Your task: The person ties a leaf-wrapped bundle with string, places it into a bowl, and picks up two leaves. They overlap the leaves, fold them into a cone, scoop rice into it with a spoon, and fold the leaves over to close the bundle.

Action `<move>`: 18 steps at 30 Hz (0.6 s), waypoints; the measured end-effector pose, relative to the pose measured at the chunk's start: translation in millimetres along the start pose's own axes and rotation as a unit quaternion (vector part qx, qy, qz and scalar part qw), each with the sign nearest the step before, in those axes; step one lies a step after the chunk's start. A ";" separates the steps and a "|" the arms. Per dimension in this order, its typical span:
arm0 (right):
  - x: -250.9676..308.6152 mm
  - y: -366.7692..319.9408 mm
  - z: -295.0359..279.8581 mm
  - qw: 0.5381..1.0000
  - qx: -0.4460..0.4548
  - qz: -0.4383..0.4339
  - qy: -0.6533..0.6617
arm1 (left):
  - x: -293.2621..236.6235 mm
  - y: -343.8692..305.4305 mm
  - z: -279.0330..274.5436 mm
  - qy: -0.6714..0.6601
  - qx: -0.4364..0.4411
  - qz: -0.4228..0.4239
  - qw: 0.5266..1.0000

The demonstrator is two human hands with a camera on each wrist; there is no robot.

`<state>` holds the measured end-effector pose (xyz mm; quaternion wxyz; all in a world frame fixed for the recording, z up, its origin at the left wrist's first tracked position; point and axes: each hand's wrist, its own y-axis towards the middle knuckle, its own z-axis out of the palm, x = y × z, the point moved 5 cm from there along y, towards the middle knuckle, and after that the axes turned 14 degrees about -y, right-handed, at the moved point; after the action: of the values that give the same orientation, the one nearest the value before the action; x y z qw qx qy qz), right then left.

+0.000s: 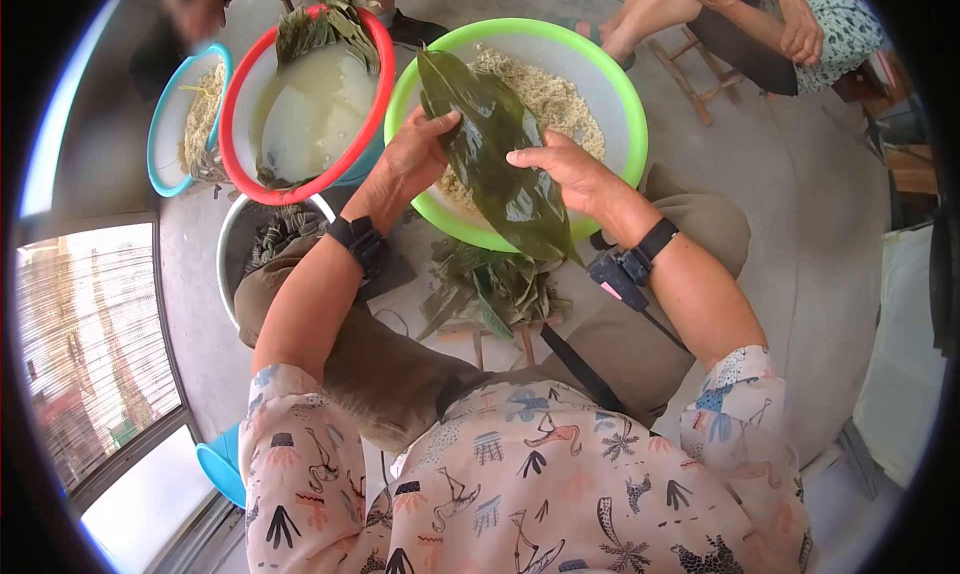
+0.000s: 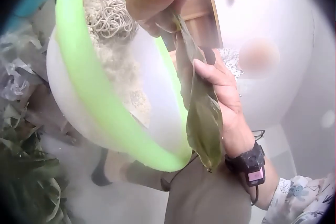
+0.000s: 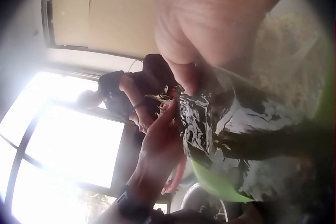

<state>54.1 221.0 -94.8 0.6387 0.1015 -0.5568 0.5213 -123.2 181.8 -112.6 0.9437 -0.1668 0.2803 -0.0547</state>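
Note:
Broad, wet bamboo leaves (image 1: 500, 164), dark green and shiny, lie overlapped in one long sheet between my hands. My left hand (image 1: 408, 159) grips their left edge, thumb on top. On the opposite edge my right hand (image 1: 580, 179) pinches them, with its thumb (image 2: 207, 70) on the leaf face and its fingers mostly hidden behind. The sheet slants over a green-rimmed basin (image 1: 630, 94) holding pale, rice-like grain (image 1: 565, 104). In the left wrist view, a tangle of thin strands (image 2: 112, 16) lies on the grain. The leaves look glossy in the right wrist view (image 3: 197, 124).
Left of the basin stands a red-rimmed tub (image 1: 228, 139) with cloudy liquid and leaves. Beyond it is a blue-rimmed basin (image 1: 153, 154). More leaves (image 1: 495, 284) are piled on a small stool between my knees. Another person's hands (image 1: 800, 34) rest at the upper right.

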 end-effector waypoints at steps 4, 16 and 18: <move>-12.5 5.8 -4.0 1.000 0.003 0.015 -0.012 | -10.3 6.2 -9.1 -0.045 -0.029 0.010 0.999; 15.5 2.8 3.8 0.994 0.043 -0.057 -0.081 | -26.9 -7.4 22.4 0.050 -0.002 0.051 0.997; 23.8 7.1 -2.5 0.990 0.001 -0.091 -0.110 | -19.9 -15.5 32.3 0.067 -0.004 0.045 0.997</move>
<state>46.2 239.0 -79.5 0.6181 0.2095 -0.6118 0.4470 -122.3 180.3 -71.6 0.9237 -0.1535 0.3504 -0.0222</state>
